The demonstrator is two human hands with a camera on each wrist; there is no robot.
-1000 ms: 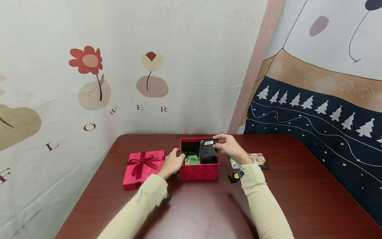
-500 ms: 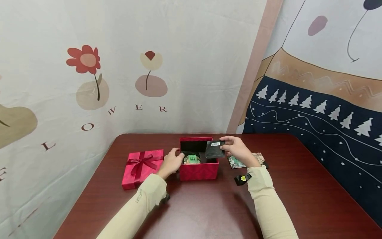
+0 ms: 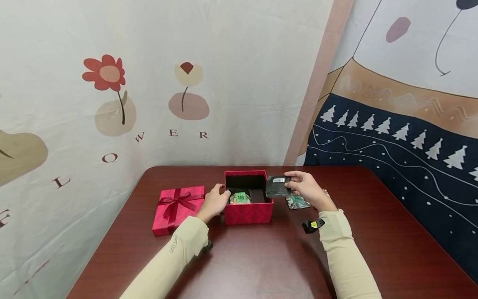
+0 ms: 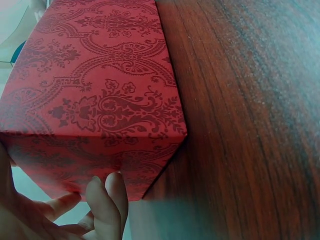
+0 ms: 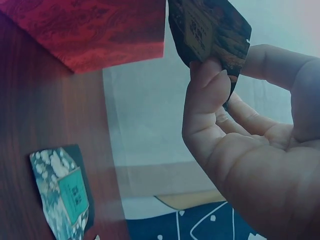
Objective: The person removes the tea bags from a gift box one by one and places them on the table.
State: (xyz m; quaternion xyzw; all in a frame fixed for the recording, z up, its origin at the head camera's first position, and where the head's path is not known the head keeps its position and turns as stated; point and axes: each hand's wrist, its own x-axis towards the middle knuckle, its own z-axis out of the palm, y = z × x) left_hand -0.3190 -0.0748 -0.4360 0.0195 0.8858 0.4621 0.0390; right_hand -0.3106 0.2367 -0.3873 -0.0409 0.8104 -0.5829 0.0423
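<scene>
A red patterned gift box [image 3: 248, 213] stands uncovered on the table. My left hand [image 3: 214, 204] grips its left wall, thumb at the rim; several of its fingers touch the outer side in the left wrist view. Just right of the box, above the table, my right hand [image 3: 309, 192] pinches a flat packet [image 3: 277, 189]. A white barcode label marks the packet's black back, while its printed face with a gold label turns toward the right wrist view. Inside the box lie a green-labelled packet [image 3: 240, 198] and dark brown contents [image 3: 257, 196].
The box's red lid [image 3: 162, 223], tied with a dark red ribbon bow, lies left of the box. Behind the right hand, a green-labelled packet [image 5: 72, 195] lies on the brown table [image 3: 257, 261], partly overlapped in view by the arm. Printed curtains hang behind the table.
My right hand has lifted the packet out of the box and carried it right, past the right wall. My left hand stays at the box's left side.
</scene>
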